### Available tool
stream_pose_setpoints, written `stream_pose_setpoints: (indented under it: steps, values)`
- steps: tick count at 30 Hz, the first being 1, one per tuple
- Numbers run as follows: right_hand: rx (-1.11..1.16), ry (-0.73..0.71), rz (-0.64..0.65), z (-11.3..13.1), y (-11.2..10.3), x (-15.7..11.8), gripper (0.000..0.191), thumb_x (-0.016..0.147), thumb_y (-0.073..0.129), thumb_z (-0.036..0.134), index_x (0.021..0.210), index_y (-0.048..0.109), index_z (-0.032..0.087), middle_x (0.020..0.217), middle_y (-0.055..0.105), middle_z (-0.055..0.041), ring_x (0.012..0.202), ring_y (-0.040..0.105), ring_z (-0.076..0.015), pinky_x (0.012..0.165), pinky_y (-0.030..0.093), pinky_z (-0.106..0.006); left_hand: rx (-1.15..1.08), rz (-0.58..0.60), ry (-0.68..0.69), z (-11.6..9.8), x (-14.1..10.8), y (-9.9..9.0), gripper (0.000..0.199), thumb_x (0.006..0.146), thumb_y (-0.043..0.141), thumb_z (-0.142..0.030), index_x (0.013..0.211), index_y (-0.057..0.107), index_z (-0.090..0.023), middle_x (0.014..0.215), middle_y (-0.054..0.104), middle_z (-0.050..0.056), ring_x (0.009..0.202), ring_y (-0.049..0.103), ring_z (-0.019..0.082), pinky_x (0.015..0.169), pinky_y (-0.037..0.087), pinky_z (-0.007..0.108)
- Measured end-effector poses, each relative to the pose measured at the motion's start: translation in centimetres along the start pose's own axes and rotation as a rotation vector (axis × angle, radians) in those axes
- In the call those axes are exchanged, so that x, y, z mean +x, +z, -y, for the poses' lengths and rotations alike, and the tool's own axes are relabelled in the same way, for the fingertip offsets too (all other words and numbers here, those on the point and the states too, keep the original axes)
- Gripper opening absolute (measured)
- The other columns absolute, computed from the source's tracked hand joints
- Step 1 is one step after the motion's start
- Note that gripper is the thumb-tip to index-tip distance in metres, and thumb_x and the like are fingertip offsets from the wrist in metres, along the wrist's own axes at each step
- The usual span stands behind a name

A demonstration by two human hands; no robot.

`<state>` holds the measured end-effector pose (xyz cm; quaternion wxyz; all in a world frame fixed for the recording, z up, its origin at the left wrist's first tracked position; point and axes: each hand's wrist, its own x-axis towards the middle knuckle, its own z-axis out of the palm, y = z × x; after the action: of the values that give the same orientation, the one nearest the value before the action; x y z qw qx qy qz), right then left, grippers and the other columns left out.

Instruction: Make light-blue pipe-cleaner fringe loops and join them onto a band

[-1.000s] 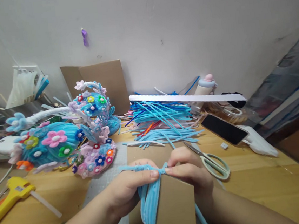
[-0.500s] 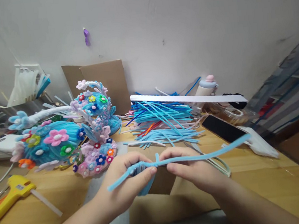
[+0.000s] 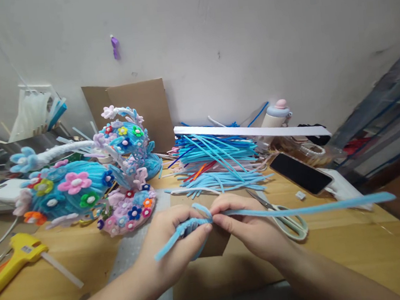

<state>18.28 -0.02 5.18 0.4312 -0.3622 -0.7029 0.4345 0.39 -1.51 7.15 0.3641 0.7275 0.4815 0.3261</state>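
Between thumb and fingers, my left hand (image 3: pixel 178 239) pinches a bundle of light blue pipe cleaners (image 3: pixel 189 224), one end poking out past the wrist side. A short loop of blue stem rises above the join. My right hand (image 3: pixel 249 220) is closed on a long light blue pipe cleaner (image 3: pixel 315 208) right where it meets the bundle, and its free end stretches far to the right. Both sets of fingertips almost touch. Under the hands lies brown cardboard (image 3: pixel 230 279). How the stems wind together is partly hidden by my fingers.
Scissors (image 3: pixel 288 224) lie beside my right hand, near a phone (image 3: pixel 299 173). Behind is a pile of pipe cleaners (image 3: pixel 217 153) beneath a white strip (image 3: pixel 251 131). Flower-covered baskets (image 3: pixel 79 185) stand left, with a yellow glue gun (image 3: pixel 22 254) in front.
The long pipe cleaner's free end has swung down and further right. The short stub that stood upright at the join now bends leftward as a loop. My right hand has shifted slightly.
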Motion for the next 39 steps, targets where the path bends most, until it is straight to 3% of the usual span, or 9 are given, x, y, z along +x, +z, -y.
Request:
stream_pose_setpoints:
  steps: [4,12,21,27,33,39]
  values:
    - [-0.135,-0.145,0.052,0.1,-0.4,0.0,0.01,0.08,0.058,0.019,0.086,0.065,0.021,0.082,0.064,-0.0026,0.078,0.058,-0.0154,0.071,0.045,-0.027,-0.116,0.041,-0.077,0.1,0.1,-0.1,0.017,0.076,0.056,-0.03,0.072,0.065,-0.015,0.061,0.058,0.0,0.057,0.048,0.012,0.05,0.035,0.02]
    - [-0.126,-0.138,0.006,-0.1,-0.2,0.0,0.006,0.079,0.059,0.017,0.08,0.063,0.019,0.079,0.063,-0.0026,0.077,0.058,-0.0154,0.071,0.045,-0.028,-0.267,0.086,-0.194,0.3,0.4,0.0,0.019,0.073,0.059,-0.031,0.068,0.06,-0.014,0.056,0.051,-0.003,0.053,0.042,0.009,0.048,0.033,0.019]
    - [-0.111,0.122,-0.051,-0.5,0.5,0.4,0.008,0.077,0.056,0.019,0.069,0.058,0.017,0.067,0.056,0.0004,0.064,0.05,-0.0131,0.058,0.039,-0.024,-0.182,0.014,-0.093,1.5,0.9,0.9,0.015,0.075,0.059,-0.028,0.071,0.064,-0.014,0.068,0.062,0.001,0.063,0.052,0.013,0.057,0.038,0.021]
    - [0.294,0.31,0.008,-2.8,1.1,1.2,0.025,0.075,0.06,0.04,0.082,0.058,0.017,0.078,0.061,-0.0018,0.074,0.056,-0.0155,0.069,0.045,-0.029,-0.449,-0.061,-0.212,3.5,2.0,1.3,0.021,0.071,0.064,-0.032,0.076,0.064,-0.012,0.07,0.063,0.002,0.065,0.055,0.014,0.059,0.04,0.023]
    - [0.219,0.449,0.079,-4.7,0.4,1.7,0.028,0.066,0.068,0.039,0.076,0.065,0.013,0.077,0.065,-0.0046,0.073,0.058,-0.0175,0.067,0.044,-0.03,-0.71,-0.068,-0.431,5.3,2.5,2.8,0.027,0.061,0.073,-0.033,0.078,0.063,-0.015,0.072,0.066,0.002,0.067,0.059,0.016,0.062,0.043,0.024]
    - [0.393,0.571,0.059,-5.2,0.4,1.7,0.027,0.069,0.065,0.04,0.083,0.06,0.017,0.07,0.062,-0.0003,0.059,0.057,-0.0126,0.055,0.042,-0.024,-0.816,-0.211,-0.486,7.1,2.9,3.9,0.028,0.058,0.075,-0.033,0.075,0.063,-0.015,0.068,0.065,0.001,0.062,0.059,0.015,0.058,0.043,0.023]
